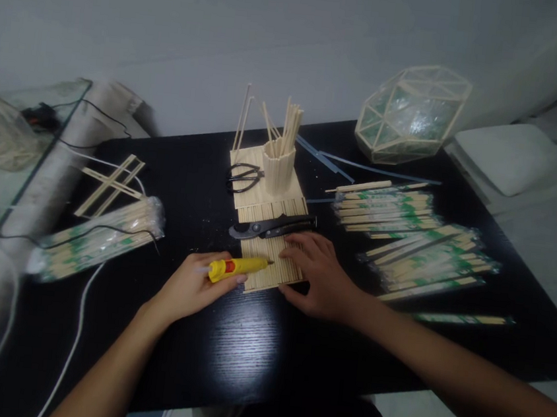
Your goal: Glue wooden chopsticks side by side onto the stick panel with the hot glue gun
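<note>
Pale wood slat mat [278, 279], sticks laid side by side: at the centre of the black worktop [164, 349], taken as the hub of the clock.

Left hand [193, 286], at 8 o'clock: closed round a yellow glue gun [237, 268], nozzle over the mat and pointing to 3 o'clock. Contact of nozzle with wood: cannot be told.

Right hand [324, 276], at 3 o'clock: fingers and thumb parted, laid on the mat's right side.

Black pruning shears [276, 227]: across the mat's far part, at 12 o'clock, close to the right fingertips.

Pale flat board [244, 198]: beyond the shears, also at 12. On it, a slatted cup [276, 175] holding upright sticks [292, 120]; black-handled scissors [244, 178] beside the cup, at 11.

Wrapped chopsticks: one batch [382, 209] at 2 o'clock, another [427, 257] at 3. Bagged bundle [106, 237]: at 9. Loose crossed sticks [112, 184]: at 10. Faceted clear vessel [412, 113]: at 1.

Step in hand, by judgement: gluing at the mat, left hand aiming, right hand steadying. Move called for: a controlled nozzle, a flat and still mat, right fingers clear of the hot tip, and the shears off any slat needing glue.
</note>
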`<state>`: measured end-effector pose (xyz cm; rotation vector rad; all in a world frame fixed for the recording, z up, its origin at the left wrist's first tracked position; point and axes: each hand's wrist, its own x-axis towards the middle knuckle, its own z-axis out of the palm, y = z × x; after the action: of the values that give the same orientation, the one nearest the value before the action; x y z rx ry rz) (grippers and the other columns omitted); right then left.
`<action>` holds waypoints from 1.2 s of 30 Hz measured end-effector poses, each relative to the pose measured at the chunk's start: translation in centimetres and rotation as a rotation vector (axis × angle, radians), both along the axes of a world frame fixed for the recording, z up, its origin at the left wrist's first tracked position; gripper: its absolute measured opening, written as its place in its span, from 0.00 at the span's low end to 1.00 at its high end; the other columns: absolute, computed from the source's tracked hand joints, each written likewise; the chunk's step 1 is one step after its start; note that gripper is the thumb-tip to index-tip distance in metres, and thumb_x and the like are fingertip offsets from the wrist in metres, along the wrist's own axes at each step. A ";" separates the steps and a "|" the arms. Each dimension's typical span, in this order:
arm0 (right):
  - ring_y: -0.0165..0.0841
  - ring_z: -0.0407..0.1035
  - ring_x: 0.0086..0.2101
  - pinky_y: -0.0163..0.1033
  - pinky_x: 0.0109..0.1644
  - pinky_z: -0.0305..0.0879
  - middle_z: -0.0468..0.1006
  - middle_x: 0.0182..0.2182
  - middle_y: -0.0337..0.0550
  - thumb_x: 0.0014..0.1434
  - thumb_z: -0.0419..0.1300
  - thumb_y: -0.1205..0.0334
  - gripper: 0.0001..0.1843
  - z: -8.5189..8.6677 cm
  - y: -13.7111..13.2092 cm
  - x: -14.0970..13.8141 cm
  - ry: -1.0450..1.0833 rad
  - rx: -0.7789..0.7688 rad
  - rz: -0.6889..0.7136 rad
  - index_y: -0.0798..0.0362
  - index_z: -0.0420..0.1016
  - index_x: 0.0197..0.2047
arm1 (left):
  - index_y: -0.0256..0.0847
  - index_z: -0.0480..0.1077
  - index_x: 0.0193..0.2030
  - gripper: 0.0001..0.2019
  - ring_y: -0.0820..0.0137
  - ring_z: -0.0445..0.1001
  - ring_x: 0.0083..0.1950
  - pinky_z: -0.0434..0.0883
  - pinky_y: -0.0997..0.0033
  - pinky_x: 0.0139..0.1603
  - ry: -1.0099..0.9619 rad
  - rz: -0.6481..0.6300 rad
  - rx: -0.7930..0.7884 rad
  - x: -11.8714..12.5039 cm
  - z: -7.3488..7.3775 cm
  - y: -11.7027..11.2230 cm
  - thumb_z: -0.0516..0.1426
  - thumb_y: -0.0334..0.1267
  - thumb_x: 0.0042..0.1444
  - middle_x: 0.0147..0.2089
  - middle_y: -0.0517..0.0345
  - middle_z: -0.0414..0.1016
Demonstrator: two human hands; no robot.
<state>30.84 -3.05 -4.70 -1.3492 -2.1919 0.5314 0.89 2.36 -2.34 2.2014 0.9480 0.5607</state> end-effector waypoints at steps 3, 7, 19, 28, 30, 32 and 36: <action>0.56 0.65 0.65 0.66 0.70 0.62 0.75 0.64 0.57 0.60 0.72 0.56 0.24 0.0 0.0 0.0 0.001 -0.003 0.000 0.49 0.75 0.57 | 0.41 0.75 0.33 0.16 0.76 0.71 0.25 0.65 0.77 0.26 0.010 -0.053 -0.026 0.1 0.4 0.0 0.65 0.45 0.72 0.28 0.65 0.73; 0.56 0.65 0.65 0.66 0.69 0.62 0.75 0.63 0.57 0.60 0.72 0.56 0.23 0.1 0.0 0.0 0.003 -0.006 -0.003 0.48 0.75 0.57 | 0.40 0.76 0.33 0.17 0.76 0.70 0.24 0.64 0.77 0.25 0.033 -0.108 -0.093 0.2 0.8 0.0 0.63 0.45 0.73 0.28 0.64 0.72; 0.55 0.66 0.65 0.65 0.70 0.62 0.75 0.63 0.56 0.60 0.72 0.56 0.23 -0.1 0.0 0.0 -0.003 0.002 -0.008 0.48 0.75 0.57 | 0.41 0.75 0.32 0.17 0.75 0.69 0.24 0.64 0.76 0.25 0.010 -0.056 -0.057 0.4 0.8 0.0 0.63 0.46 0.73 0.28 0.65 0.72; 0.56 0.65 0.65 0.65 0.70 0.62 0.75 0.63 0.57 0.60 0.73 0.56 0.24 -0.1 0.0 -0.1 -0.011 0.003 -0.004 0.49 0.75 0.57 | 0.42 0.76 0.34 0.16 0.74 0.71 0.25 0.65 0.76 0.25 0.025 -0.044 -0.057 0.0 0.3 0.0 0.63 0.46 0.73 0.28 0.65 0.73; 0.56 0.65 0.65 0.65 0.70 0.62 0.74 0.64 0.58 0.60 0.73 0.56 0.24 -0.1 0.0 0.0 -0.013 0.004 -0.001 0.50 0.75 0.57 | 0.42 0.76 0.34 0.16 0.73 0.73 0.26 0.67 0.75 0.27 0.030 -0.016 -0.019 -0.1 0.0 0.1 0.62 0.47 0.74 0.30 0.63 0.75; 0.56 0.65 0.65 0.66 0.70 0.62 0.74 0.64 0.57 0.60 0.73 0.56 0.25 -0.1 0.0 0.0 -0.013 0.001 0.000 0.50 0.75 0.58 | 0.42 0.77 0.35 0.16 0.73 0.75 0.28 0.69 0.74 0.29 0.032 0.001 0.014 -0.1 -0.2 0.1 0.62 0.47 0.75 0.32 0.63 0.76; 0.55 0.65 0.65 0.66 0.70 0.62 0.74 0.64 0.57 0.60 0.72 0.56 0.24 -0.1 0.1 0.0 -0.008 -0.003 0.001 0.49 0.75 0.58 | 0.42 0.77 0.36 0.16 0.73 0.76 0.29 0.69 0.74 0.30 0.041 0.001 0.026 0.0 -0.2 0.2 0.62 0.47 0.75 0.33 0.62 0.77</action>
<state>30.83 -3.00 -4.81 -1.3538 -2.1994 0.5306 0.87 2.55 -2.56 2.2433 0.9686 0.5332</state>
